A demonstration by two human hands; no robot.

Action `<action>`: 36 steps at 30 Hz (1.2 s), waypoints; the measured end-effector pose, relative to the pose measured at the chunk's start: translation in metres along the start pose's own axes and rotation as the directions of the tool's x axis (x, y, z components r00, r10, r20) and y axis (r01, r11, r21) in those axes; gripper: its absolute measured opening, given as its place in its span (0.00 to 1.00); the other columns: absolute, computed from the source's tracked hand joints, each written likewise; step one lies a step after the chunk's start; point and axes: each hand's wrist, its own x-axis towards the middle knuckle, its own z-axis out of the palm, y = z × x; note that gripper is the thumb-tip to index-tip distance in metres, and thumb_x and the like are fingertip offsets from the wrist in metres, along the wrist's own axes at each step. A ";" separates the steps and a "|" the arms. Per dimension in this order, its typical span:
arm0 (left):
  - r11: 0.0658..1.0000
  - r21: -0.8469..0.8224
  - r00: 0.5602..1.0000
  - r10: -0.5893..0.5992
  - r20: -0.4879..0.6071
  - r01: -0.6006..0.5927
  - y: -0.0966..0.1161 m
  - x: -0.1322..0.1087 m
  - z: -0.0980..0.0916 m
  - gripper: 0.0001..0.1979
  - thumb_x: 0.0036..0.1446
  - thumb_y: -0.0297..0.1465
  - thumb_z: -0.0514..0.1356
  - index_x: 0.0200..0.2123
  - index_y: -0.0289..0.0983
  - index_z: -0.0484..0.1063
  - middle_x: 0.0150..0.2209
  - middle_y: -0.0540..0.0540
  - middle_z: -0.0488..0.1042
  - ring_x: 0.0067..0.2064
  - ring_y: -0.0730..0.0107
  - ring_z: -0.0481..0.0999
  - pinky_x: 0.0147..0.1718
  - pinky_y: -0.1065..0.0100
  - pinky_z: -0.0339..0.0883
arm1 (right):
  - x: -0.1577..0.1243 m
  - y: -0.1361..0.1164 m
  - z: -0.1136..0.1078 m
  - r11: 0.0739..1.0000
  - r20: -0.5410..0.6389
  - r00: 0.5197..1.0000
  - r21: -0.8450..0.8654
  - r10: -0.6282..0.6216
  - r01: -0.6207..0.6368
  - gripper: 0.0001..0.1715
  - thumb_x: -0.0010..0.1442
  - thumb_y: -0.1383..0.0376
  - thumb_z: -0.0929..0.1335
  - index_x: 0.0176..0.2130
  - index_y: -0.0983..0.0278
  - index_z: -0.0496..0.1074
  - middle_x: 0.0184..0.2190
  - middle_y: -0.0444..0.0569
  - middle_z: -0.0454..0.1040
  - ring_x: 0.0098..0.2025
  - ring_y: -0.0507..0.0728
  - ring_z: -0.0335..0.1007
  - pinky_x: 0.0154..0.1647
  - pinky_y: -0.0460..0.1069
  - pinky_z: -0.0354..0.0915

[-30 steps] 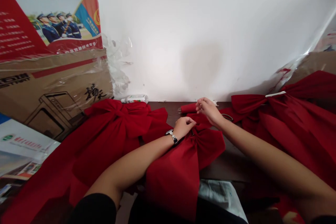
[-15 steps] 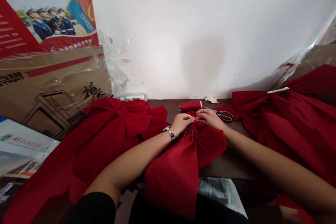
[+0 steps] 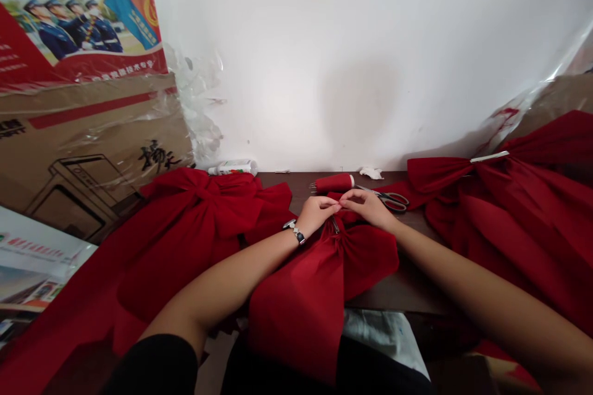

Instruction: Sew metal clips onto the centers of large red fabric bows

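a red cloth bow (image 3: 365,265) is still being worked, left hand (image 3: 317,213) and right hand (image 3: 368,208) pinched closed at its knot, what is held too fine to tell; another bow (image 3: 199,216) and a third bow (image 3: 440,176) lie seemingly finished.

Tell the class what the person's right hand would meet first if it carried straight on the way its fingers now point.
Probably the left hand: the right hand's fingertips point left towards it, almost touching, above the red fabric bow. Depth is hard to judge from this view.

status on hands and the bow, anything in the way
Left hand, right hand meeting at red bow knot. Scissors beside right hand, red spool just beyond.
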 end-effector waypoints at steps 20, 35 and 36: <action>0.998 0.026 0.999 0.053 0.001 -0.053 0.004 -0.001 0.001 0.08 0.53 0.30 0.60 0.31 0.31 0.76 0.33 0.42 0.80 0.34 0.69 0.78 0.37 0.71 0.69 | -0.004 -0.005 0.003 0.991 0.020 1.000 0.135 0.013 -0.015 0.20 0.47 0.52 0.73 0.30 0.64 0.70 0.26 0.43 0.71 0.30 0.51 0.68 0.37 0.48 0.66; 1.000 -0.013 1.000 -0.002 -0.008 0.002 0.004 0.000 0.000 0.07 0.52 0.28 0.60 0.29 0.30 0.76 0.30 0.42 0.80 0.31 0.70 0.78 0.34 0.72 0.70 | -0.001 -0.002 -0.001 0.998 0.057 0.998 0.048 0.029 -0.032 0.16 0.46 0.57 0.74 0.29 0.66 0.73 0.28 0.46 0.76 0.32 0.52 0.71 0.39 0.49 0.66; 1.000 -0.009 1.000 0.001 -0.009 -0.001 0.004 0.000 0.000 0.07 0.52 0.28 0.60 0.29 0.30 0.76 0.30 0.42 0.80 0.31 0.70 0.78 0.34 0.72 0.70 | -0.001 -0.002 -0.002 0.998 0.066 0.997 0.058 0.028 -0.032 0.16 0.46 0.57 0.74 0.30 0.66 0.72 0.27 0.46 0.76 0.31 0.52 0.71 0.39 0.49 0.66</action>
